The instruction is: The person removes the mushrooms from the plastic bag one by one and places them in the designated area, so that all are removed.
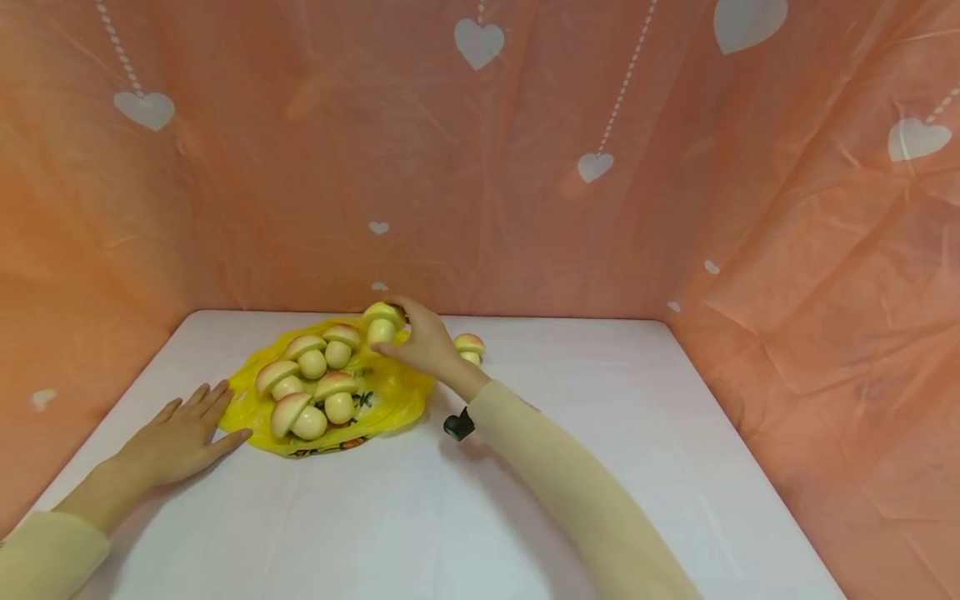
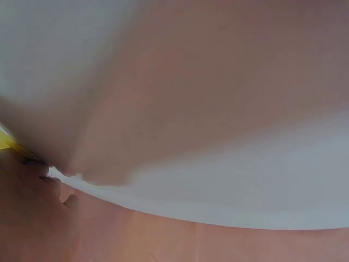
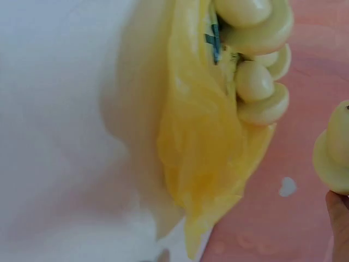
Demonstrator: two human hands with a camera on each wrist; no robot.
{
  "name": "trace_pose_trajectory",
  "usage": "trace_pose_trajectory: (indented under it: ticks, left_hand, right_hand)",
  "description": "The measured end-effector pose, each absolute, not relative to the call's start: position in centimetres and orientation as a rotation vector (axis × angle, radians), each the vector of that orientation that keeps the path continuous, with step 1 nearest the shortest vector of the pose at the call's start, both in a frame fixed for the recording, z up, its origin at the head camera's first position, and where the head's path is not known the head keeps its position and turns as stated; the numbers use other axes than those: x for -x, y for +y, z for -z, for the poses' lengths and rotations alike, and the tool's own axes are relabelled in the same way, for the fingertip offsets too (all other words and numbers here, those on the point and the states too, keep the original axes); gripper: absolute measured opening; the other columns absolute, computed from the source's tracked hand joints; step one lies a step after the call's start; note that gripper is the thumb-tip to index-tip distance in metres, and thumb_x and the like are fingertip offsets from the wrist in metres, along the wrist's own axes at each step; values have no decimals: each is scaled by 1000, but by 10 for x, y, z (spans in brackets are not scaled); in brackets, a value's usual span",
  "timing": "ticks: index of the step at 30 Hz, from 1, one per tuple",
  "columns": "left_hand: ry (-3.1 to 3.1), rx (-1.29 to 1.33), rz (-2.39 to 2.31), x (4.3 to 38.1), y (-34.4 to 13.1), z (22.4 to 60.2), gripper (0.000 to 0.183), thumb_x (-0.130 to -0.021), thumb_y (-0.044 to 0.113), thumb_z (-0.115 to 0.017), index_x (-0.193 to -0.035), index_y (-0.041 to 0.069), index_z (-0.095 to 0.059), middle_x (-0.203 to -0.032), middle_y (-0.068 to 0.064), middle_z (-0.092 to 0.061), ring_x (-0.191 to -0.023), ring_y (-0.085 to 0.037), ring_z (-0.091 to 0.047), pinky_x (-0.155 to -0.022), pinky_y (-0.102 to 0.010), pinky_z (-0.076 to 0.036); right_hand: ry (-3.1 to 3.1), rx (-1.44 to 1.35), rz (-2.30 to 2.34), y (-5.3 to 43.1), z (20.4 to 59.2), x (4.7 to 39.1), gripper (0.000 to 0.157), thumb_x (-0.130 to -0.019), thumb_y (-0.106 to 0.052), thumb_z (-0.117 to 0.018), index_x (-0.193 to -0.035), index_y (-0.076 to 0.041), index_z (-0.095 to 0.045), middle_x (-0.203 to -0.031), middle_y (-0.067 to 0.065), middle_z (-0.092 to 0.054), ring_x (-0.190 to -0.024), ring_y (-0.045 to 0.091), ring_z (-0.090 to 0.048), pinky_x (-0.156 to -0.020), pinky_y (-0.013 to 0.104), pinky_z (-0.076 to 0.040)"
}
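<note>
My right hand (image 1: 426, 337) pinches a toy-like mushroom (image 1: 382, 325) with a pale stem and a yellowish cap, over the back of a flattened yellow plastic bag (image 1: 401, 390). In the right wrist view this mushroom (image 3: 337, 150) shows apart from the bag, a fingertip at its cap. Several similar mushrooms (image 1: 308, 422), their caps tinged pink, sit together on the bag's left and middle. Palm down with fingers spread, my left hand (image 1: 176, 437) rests at the bag's left edge, fingertips right at the plastic. The left wrist view catches only part of this hand (image 2: 30, 204).
One more mushroom (image 1: 469, 345) stands on the white table (image 1: 570, 400) behind my right wrist, partly hidden by it. A small black device (image 1: 459, 425) hangs below the right sleeve. Orange cloth with white hearts (image 1: 480, 208) walls the table's back and sides.
</note>
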State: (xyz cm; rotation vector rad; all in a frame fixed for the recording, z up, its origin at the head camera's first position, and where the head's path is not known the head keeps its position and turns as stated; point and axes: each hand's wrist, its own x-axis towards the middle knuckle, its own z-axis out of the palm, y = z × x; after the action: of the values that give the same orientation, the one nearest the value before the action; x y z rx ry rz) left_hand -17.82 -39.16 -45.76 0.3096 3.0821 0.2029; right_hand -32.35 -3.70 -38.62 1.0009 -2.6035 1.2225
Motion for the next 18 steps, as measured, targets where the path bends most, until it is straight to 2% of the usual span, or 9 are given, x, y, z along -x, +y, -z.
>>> trace_pose_trajectory:
  ticks: [7,15,18]
  left_hand:
    - [3080,-300,-219,178,-392,458,92,-105,57,-50,-152,-20,-30,-160,-41,-25,-145,-62,-23,-114,-77,-19]
    - [3069,-306,-280,178,-395,460,95,-106,57,-48,-155,-19,-22,-163,-40,-16,-148,-62,-17,-115,-77,-14]
    - [3067,-312,-309,177,-394,459,94,-106,57,-48,-155,-19,-22,-164,-39,-14,-148,-62,-15,-115,-77,-13]
  right_hand:
    - [-2493,-1027,-1283,-19,377,319,74,-88,-21,-86,-150,-5,-50,-145,8,-59,-128,23,-60,-109,28,-49]
    - [-2383,-1057,-1344,8,367,314,76,-86,-12,-87,-151,0,-47,-147,12,-58,-127,26,-59,-107,36,-52]
    - [-2327,-1077,-1338,22,366,313,77,-84,-8,-88,-150,2,-48,-148,14,-57,-128,28,-60,-106,36,-52]
